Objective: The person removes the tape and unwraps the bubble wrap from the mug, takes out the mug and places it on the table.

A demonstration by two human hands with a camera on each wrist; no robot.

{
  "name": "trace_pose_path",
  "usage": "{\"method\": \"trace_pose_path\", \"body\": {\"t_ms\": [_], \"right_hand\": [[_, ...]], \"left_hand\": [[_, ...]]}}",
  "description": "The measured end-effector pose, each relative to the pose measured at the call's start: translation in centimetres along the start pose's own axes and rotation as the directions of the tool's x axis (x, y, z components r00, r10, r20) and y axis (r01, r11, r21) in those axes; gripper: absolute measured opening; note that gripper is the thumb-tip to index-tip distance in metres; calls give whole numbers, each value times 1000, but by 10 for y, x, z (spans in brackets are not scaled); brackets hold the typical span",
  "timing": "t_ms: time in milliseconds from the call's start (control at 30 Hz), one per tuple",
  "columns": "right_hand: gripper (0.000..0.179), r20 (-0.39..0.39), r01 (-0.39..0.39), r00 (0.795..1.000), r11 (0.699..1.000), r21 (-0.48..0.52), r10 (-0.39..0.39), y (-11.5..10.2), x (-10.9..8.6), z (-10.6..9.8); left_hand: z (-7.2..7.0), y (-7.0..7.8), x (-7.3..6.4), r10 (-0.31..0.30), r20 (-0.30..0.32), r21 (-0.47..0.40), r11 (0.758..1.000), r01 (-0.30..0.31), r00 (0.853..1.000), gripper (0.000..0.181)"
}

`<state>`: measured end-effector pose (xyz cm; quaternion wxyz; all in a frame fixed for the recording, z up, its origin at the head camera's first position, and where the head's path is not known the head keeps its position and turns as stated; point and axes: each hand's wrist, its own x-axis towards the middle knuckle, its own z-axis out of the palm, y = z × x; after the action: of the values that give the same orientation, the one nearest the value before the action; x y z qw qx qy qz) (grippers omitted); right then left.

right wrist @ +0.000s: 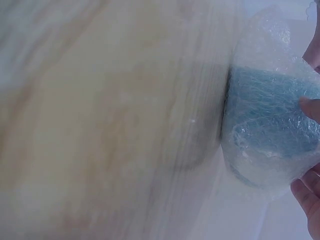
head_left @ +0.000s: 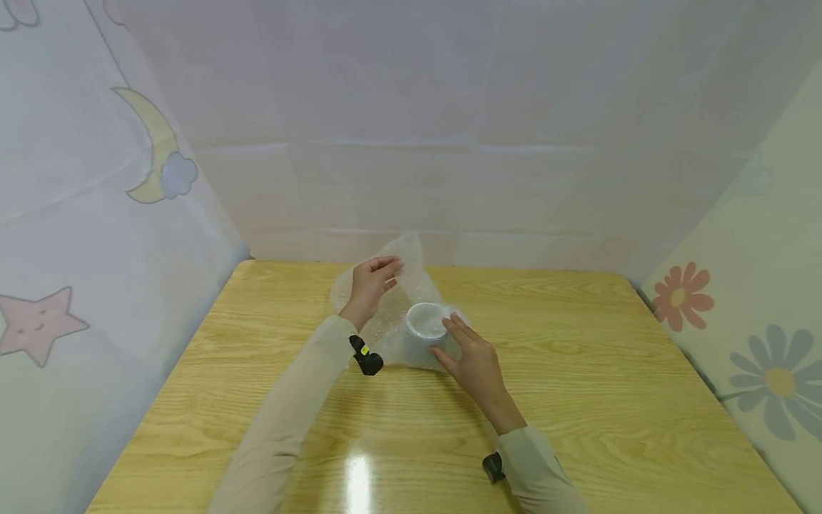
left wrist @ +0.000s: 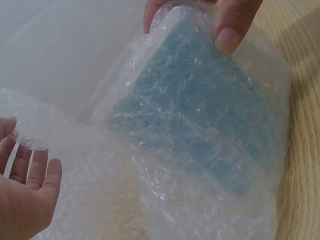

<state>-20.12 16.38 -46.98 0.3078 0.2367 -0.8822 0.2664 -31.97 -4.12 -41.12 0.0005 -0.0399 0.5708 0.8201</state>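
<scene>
A blue cup-shaped thing with a round white rim, the cup (head_left: 424, 323), stands upright on the table, wrapped in clear bubble wrap (head_left: 393, 246). Through the wrap its blue side (left wrist: 195, 95) shows in both wrist views. My right hand (head_left: 477, 363) grips the wrapped cup at its right, thumb on the near side and fingers at the rim. On the left, my left hand (head_left: 368, 287) pinches the loose sheet of wrap beyond the cup, holding it raised. The left wrist view has those fingers (left wrist: 37, 170) at the sheet's edge. The cup's underside is hidden.
A wooden table (head_left: 610, 371) carries the wrap and cup. Pale cloth walls enclose it: a back wall (head_left: 398, 143), a left one (head_left: 77, 235) with moon and star, a right one (head_left: 758, 271) with flowers. Small black cameras sit on both wrists.
</scene>
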Motion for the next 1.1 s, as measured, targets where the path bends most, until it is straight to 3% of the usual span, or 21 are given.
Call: {"method": "trace_pose_path", "body": {"t_ms": [267, 500, 833, 1100], "right_hand": [[57, 8, 0, 1000, 1000, -6, 0, 2, 0, 0], [58, 5, 1, 1000, 1000, -2, -1, 1, 0, -1], [59, 14, -3, 1000, 1000, -1, 3, 1, -1, -1], [59, 11, -2, 1000, 1000, 2, 2, 1, -1, -2]], "left_hand": [[-6, -4, 4, -37, -48, -100, 995, 32, 998, 14], [-16, -8, 9, -88, -131, -185, 981, 63, 987, 8], [-31, -13, 10, -138, -193, -209, 973, 97, 972, 11], [-39, -18, 11, -227, -198, -239, 955, 178, 954, 14]]}}
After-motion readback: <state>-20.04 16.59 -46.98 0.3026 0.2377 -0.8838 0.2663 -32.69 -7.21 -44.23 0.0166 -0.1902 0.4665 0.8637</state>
